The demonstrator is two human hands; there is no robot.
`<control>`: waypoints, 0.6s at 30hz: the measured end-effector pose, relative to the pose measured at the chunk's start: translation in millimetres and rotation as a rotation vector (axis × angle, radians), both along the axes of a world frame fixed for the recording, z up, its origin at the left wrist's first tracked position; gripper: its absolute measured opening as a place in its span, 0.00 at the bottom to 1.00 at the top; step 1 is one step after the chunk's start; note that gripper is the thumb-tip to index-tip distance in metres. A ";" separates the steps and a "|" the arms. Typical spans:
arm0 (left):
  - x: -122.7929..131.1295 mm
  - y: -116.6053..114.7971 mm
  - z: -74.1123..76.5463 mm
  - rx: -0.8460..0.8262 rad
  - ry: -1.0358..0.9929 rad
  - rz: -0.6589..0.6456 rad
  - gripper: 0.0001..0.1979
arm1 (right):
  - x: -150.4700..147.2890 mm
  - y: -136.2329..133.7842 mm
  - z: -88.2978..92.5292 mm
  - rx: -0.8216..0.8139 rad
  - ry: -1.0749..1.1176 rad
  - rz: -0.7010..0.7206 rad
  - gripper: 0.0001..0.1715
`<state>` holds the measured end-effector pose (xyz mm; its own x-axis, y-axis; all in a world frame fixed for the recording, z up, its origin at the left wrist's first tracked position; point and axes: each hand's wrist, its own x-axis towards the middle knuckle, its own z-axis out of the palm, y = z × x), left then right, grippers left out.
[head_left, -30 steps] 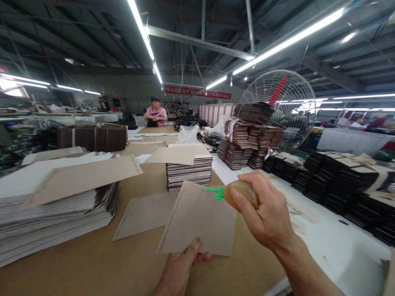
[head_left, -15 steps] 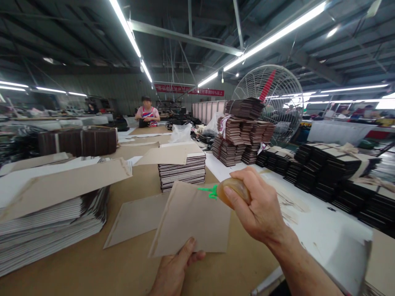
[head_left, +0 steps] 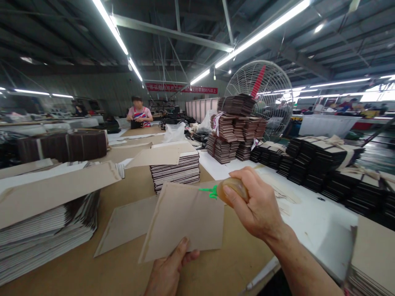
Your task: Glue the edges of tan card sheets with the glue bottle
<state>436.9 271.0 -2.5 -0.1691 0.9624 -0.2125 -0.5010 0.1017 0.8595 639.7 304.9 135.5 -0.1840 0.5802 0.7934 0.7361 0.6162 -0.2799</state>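
My left hand (head_left: 173, 263) grips the lower edge of a beige cardboard sheet (head_left: 188, 222), thumb on top and fingers beneath. A strip of glue shows along the sheet's left edge, and a line runs along its top edge. In my right hand (head_left: 257, 201) is a glue bottle (head_left: 232, 191), amber and rounded, with a green nozzle (head_left: 211, 190). The nozzle points left at the sheet's top edge; whether it touches is hard to tell. Another beige sheet (head_left: 126, 224) lies on the table, partly behind the held one.
Stacked boards (head_left: 175, 170) stand just beyond the sheet. On the left is a large pile of sheets (head_left: 46, 230). Brown bundles (head_left: 237, 131) and black bundles (head_left: 321, 164) line the right side before a big fan (head_left: 277, 102). Across the table is a co-worker (head_left: 140, 113).
The view has turned slightly right, so the surroundings sit further left. The nozzle is now nearer the right part of the sheet's top edge. Both hands keep their holds.
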 end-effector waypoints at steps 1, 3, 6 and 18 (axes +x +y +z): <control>-0.7 0.2 -0.3 0.005 0.000 -0.012 0.23 | 2.5 0.5 -1.5 -0.011 -0.002 -0.020 0.09; -1.9 0.4 0.0 0.008 0.010 -0.040 0.23 | 7.2 1.1 -5.0 -0.027 0.005 -0.050 0.09; -2.8 -0.4 1.6 -0.011 0.049 -0.080 0.23 | 9.1 0.2 -7.5 -0.020 0.026 -0.028 0.09; -6.2 1.5 -5.9 0.012 0.012 -0.036 0.26 | 20.4 -0.2 -18.8 -0.038 0.063 -0.058 0.09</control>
